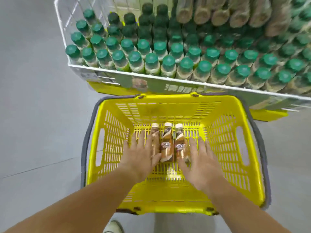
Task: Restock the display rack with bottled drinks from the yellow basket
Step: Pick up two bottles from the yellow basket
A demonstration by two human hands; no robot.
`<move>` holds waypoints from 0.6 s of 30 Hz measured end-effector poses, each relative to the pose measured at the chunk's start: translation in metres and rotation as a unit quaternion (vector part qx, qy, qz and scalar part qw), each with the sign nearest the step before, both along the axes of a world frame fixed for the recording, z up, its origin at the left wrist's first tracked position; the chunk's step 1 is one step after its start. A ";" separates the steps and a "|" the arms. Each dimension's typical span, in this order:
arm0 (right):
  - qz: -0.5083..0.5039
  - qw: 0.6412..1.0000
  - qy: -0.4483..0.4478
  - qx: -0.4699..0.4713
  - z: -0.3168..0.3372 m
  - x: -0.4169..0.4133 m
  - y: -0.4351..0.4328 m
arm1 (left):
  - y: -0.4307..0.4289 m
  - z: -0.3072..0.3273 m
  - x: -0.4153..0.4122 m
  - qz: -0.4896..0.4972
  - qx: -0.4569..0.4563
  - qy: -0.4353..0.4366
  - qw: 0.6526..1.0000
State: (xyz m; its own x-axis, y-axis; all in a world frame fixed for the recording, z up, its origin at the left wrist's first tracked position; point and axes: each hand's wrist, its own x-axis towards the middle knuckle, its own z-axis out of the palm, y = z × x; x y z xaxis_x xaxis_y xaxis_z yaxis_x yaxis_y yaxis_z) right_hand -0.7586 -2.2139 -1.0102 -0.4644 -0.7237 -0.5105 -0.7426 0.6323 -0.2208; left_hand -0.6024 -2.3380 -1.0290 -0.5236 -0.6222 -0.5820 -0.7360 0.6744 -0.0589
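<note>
Bottles, three, abreast mid-floor of one yellow basket, left hand and right hand flanking them, fingers straight, gripping nothing, rack beyond far rim.

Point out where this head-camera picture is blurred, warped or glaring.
Head view: wide-angle warp fans the green-capped bottles in the display rack outward, and those at upper right smear most; the left hand and right hand are softly blurred; the three brown bottles in the yellow basket are sharper, labels unreadable; lighting even, no hard glare.
</note>
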 end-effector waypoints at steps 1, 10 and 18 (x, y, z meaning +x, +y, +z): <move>-0.008 1.000 -0.010 0.011 -0.012 -0.004 -0.006 | -0.003 -0.016 -0.001 0.019 0.004 -0.003 1.000; -0.154 0.977 -0.143 0.024 -0.098 -0.022 -0.039 | -0.017 -0.100 -0.021 0.238 0.134 0.122 0.954; -0.296 0.921 -0.248 -0.051 -0.087 -0.037 -0.043 | -0.026 -0.078 -0.023 0.412 0.163 0.222 0.869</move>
